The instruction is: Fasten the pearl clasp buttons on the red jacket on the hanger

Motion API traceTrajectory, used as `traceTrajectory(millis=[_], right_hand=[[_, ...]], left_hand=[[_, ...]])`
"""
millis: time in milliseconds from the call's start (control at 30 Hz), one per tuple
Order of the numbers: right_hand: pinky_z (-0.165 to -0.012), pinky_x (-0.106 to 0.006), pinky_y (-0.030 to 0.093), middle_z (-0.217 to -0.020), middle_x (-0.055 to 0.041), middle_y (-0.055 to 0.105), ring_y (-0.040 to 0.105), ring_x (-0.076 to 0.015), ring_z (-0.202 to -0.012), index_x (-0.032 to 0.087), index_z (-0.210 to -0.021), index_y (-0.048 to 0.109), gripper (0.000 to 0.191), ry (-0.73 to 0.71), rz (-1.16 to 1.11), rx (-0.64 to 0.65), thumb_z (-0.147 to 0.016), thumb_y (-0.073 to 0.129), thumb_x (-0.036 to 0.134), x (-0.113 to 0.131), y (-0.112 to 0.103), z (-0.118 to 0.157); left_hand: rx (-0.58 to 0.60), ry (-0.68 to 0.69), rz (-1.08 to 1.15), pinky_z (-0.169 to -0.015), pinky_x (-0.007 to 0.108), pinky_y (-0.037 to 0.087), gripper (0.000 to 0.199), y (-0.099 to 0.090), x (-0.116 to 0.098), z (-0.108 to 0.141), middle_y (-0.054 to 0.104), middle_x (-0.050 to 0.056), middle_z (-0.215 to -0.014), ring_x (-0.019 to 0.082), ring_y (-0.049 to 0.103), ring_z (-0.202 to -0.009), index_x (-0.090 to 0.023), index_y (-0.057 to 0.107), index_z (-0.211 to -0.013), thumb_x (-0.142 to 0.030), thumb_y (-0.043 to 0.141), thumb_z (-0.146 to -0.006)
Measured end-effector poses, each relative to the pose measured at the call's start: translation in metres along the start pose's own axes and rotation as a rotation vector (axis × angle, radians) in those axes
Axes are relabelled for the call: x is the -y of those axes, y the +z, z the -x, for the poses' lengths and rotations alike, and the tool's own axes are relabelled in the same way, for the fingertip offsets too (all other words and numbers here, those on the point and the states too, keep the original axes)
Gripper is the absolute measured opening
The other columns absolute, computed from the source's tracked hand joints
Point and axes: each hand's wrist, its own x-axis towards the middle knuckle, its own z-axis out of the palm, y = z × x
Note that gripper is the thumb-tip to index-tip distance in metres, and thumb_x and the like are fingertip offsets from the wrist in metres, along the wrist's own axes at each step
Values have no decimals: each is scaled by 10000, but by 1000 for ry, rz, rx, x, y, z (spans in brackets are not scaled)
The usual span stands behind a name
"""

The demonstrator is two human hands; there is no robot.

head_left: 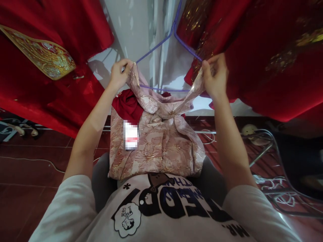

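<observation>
A pink and gold brocade garment [148, 144] lies over my lap, its upper edge lifted in front of me. My left hand [120, 74] pinches that edge at the left, close to one end of a purple hanger [158, 43]. At the other end, my right hand [216, 74] grips the garment's edge between thumb and fingers. The hanger's lower bar passes behind the raised cloth, and its hook is cut off by the top of the view. Dark red cloth [128, 107] is bunched on the garment's left, with a white tag [131, 136] below it.
Red garments with gold embroidery [54, 62] hang on the left, and more red garments [272, 67] hang on the right. A metal-framed chair [275, 148] stands at the right. Cables [50, 161] run over the red tiled floor [32, 188]. Shoes [27, 131] lie at far left.
</observation>
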Motion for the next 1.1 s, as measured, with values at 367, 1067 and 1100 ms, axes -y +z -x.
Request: traceTrajectory(millis=[367,1067,1100], right_hand=[[-867,-361,446,-922,-65,608,525,-205,-815,290,-874,425,232,4,-55,18,-977,519,476,2,2,-1],[-648,-290,429,-673,-12,667,571,-131,-599,223,-693,528,290,184,-109,66,-838,775,175,68,-24,23],[-637,-285,430,-669,-14,680,581,-127,-592,213,-679,541,289,190,-133,84,-830,783,172,74,-28,24]], left_hand=[[-108,-191,90,-767,384,562,711,-11,72,54,500,91,-1305,221,604,-1057,-263,416,-1096,-533,905,-656],[-408,113,-78,-634,329,235,433,4,-64,-19,454,-57,-607,120,330,-608,-203,478,-623,-32,769,-894],[-390,222,-10,-625,329,244,405,15,-75,-16,480,-41,-620,130,362,-604,-210,495,-638,-66,754,-913]])
